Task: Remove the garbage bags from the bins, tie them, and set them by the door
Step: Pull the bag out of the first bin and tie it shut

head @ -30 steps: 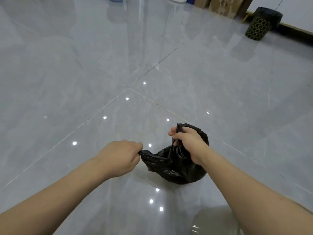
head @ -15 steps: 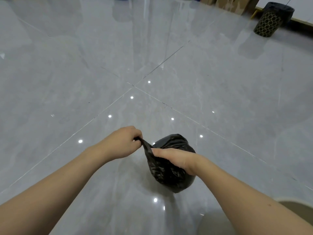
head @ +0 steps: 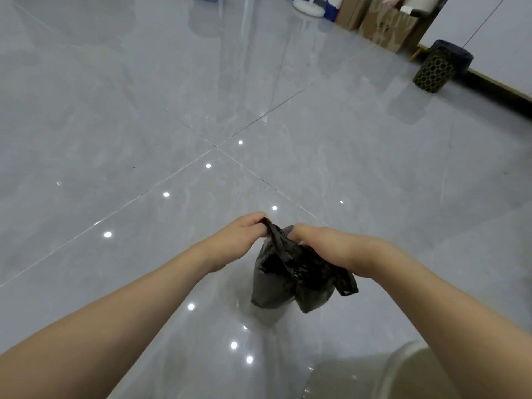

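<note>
A small black garbage bag (head: pixel 283 279) hangs above the glossy grey tiled floor, held at its top by both hands. My left hand (head: pixel 240 236) pinches one strip of the bag's mouth. My right hand (head: pixel 325 246) grips the other side, and a loose handle loop (head: pixel 347 285) dangles beneath its wrist. The two hands are nearly touching over the bag. A dark bin with a gold honeycomb pattern (head: pixel 437 67), lined with a black bag, stands far off at the upper right by the wall.
Cardboard boxes (head: pixel 383 21) and a white stand base (head: pixel 308 8) line the far wall at the top. The rim of a pale bin (head: pixel 403 358) shows at the bottom right, close to my right forearm. Open tiled floor lies ahead and to the left.
My hands have come together above the bag, which has lifted and hangs lower and longer. The view has tilted up, bringing the boxes and the far bin further into the picture.
</note>
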Demonstrator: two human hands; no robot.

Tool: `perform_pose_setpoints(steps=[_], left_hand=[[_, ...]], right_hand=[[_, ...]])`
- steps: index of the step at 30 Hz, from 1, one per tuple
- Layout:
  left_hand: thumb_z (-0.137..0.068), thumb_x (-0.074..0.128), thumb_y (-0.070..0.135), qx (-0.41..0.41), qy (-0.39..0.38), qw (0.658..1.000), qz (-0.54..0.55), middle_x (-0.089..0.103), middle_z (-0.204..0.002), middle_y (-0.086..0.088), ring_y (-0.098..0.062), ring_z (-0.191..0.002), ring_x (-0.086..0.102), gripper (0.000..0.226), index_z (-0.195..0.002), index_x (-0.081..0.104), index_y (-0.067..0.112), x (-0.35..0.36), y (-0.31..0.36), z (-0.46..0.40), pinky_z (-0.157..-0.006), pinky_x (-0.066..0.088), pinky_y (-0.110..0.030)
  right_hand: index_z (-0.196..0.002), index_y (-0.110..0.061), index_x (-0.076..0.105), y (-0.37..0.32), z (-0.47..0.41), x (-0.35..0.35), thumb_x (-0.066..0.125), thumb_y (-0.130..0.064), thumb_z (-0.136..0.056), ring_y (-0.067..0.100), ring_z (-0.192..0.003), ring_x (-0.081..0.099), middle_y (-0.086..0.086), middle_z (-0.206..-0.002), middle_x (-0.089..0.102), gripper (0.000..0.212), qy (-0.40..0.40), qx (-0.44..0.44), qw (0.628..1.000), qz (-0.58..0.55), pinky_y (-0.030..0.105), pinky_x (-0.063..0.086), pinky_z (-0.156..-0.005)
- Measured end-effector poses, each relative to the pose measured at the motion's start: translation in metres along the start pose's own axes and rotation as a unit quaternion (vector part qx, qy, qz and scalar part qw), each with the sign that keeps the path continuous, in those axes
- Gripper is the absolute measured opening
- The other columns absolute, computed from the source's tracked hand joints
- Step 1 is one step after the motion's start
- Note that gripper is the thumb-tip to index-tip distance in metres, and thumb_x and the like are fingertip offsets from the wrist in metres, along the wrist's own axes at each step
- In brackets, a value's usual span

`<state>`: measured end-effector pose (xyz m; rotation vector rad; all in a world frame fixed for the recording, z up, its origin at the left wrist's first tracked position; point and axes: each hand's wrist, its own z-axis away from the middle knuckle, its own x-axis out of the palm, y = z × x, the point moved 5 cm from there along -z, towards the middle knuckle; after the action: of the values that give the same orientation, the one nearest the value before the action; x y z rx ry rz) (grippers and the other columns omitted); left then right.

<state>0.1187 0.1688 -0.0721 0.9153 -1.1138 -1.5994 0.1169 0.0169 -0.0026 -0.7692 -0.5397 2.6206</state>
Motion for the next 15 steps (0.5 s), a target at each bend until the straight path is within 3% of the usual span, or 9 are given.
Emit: perform_pose_setpoints(steps=[2, 5, 8, 10, 12, 15], left_hand=[[-0.098, 0.043, 0.015, 0.009, -0.005, 1.0, 0.019, 0.071, -0.099, 0.01, -0.004, -0.1, 0.062, 0.021, -0.089, 0.063, 0.015, 0.008, 0.009, -0.003, -0.082, 0.04, -0.015], [-0.1, 0.042, 0.017, 0.01, -0.015, 0.999, 0.043, 0.07, -0.115, 0.016, 0.009, -0.111, 0.054, 0.029, -0.087, 0.066, 0.027, 0.017, 0.022, -0.007, -0.086, 0.033, -0.008], [-0.097, 0.041, 0.015, 0.017, -0.032, 0.999, 0.029, 0.072, -0.112, 0.003, -0.005, -0.111, 0.061, 0.024, -0.088, 0.064, 0.018, 0.025, 0.024, -0.014, -0.099, 0.036, -0.022], [-0.097, 0.038, 0.011, 0.016, -0.033, 0.999, 0.013, 0.072, -0.103, -0.004, -0.008, -0.098, 0.066, 0.023, -0.095, 0.061, 0.011, 0.029, 0.024, -0.015, -0.094, 0.041, -0.027], [-0.097, 0.038, 0.011, 0.012, -0.032, 0.999, 0.009, 0.069, -0.094, -0.003, -0.007, -0.084, 0.065, 0.023, -0.098, 0.061, 0.009, 0.033, 0.022, -0.015, -0.088, 0.042, -0.026], [-0.098, 0.04, 0.012, -0.01, -0.041, 0.999, 0.018, 0.062, -0.084, -0.002, -0.009, -0.071, 0.061, 0.019, -0.096, 0.058, 0.008, 0.04, 0.018, -0.015, -0.078, 0.044, -0.023]], right_hand=[[-0.095, -0.021, 0.072, 0.0, 0.01, -0.003, 0.057, -0.073, -0.073, 0.018, -0.094, 0.069, 0.0, -0.098, 0.074, 0.058, -0.014, -0.001, 1.0, 0.013, 0.034, 0.05, -0.093], [-0.074, -0.021, 0.064, 0.003, 0.014, -0.01, 0.066, -0.041, -0.08, 0.016, -0.077, 0.065, -0.002, -0.078, 0.066, 0.022, 0.021, -0.005, 0.991, 0.134, 0.027, 0.051, -0.073], [-0.074, -0.019, 0.059, 0.005, 0.016, -0.013, 0.058, -0.028, -0.08, 0.02, -0.074, 0.06, 0.0, -0.075, 0.06, 0.011, 0.073, -0.013, 0.975, 0.21, 0.03, 0.049, -0.068], [-0.076, -0.021, 0.058, 0.007, 0.021, -0.014, 0.055, -0.027, -0.08, 0.02, -0.075, 0.06, -0.002, -0.078, 0.059, 0.008, 0.113, -0.027, 0.965, 0.234, 0.03, 0.047, -0.062], [-0.082, -0.023, 0.055, 0.006, 0.03, -0.018, 0.051, -0.025, -0.082, 0.02, -0.073, 0.058, -0.005, -0.091, 0.053, 0.004, 0.193, -0.056, 0.927, 0.317, 0.026, 0.037, -0.05], [-0.096, -0.021, 0.05, 0.006, 0.04, -0.022, 0.047, -0.023, -0.087, 0.024, -0.074, 0.057, -0.006, -0.107, 0.045, 0.01, 0.316, -0.104, 0.839, 0.43, 0.028, 0.031, -0.048]])
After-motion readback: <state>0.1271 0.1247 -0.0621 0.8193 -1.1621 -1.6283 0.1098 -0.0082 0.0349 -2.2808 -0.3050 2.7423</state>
